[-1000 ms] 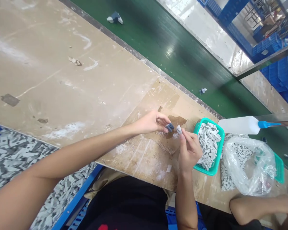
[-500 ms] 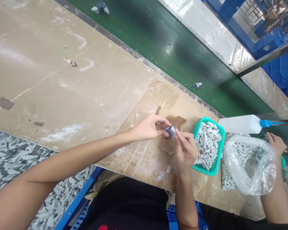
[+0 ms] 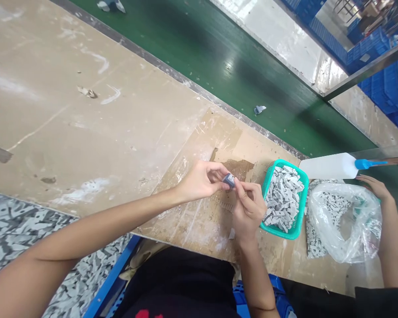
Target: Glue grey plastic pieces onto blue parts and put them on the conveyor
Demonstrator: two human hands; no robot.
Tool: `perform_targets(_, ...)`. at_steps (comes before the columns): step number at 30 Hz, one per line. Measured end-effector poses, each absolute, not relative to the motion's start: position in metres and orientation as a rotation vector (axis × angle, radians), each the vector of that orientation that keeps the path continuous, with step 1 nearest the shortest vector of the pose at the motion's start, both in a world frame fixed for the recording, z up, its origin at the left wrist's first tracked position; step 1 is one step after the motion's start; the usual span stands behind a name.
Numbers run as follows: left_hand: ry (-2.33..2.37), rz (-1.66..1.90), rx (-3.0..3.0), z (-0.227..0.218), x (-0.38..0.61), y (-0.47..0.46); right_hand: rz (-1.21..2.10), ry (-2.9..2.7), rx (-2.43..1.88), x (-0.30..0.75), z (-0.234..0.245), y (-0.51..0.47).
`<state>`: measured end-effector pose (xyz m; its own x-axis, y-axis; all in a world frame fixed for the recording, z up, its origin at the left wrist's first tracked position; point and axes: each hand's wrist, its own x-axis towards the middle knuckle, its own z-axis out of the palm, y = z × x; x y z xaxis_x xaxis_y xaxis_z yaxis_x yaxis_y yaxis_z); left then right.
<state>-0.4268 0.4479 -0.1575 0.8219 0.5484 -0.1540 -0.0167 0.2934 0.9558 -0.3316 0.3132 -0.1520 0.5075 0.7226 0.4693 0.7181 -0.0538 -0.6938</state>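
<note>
Two hands pinching together: left hand [image 3: 202,182] and right hand [image 3: 248,207] closed on small slate-blue block [image 3: 228,180], held just above scarred tan counter [image 3: 86,132]; teal plastic basket [image 3: 304,207] of grey-white angular pieces [image 3: 281,198] just beside right hand; clear plastic bag [image 3: 325,221] farther right.

Black shirt [image 3: 182,282], red chest print [image 3: 149,315], bare arms [image 3: 86,243], bare hands [image 3: 199,181]

Bright, even light puts a white glare on the far green floor [image 3: 230,66], and the outer edges look slightly warped.
</note>
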Motion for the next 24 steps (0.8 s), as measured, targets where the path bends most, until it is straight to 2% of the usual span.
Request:
perform_targets(9, 0.514, 0.359, 1.236, -0.158, -0.425, 0.450, -0.025, -1.244, -1.842, -0.335, -0.158, 0.319)
perform_targets(14, 0.436, 0.308, 0.890, -0.169, -0.420, 0.458, 0.007, -1.070, -1.917, -0.320, -0.146, 0.313)
perform_targets(19, 0.595, 0.316, 0.573, -0.170, -0.423, 0.477, -0.208, -0.767, -1.856, -0.296, -0.116, 0.291)
perform_targets(24, 0.638, 0.312, 0.516, -0.163, -0.427, 0.482, -0.436, -0.507, -1.786, -0.262, -0.099, 0.276)
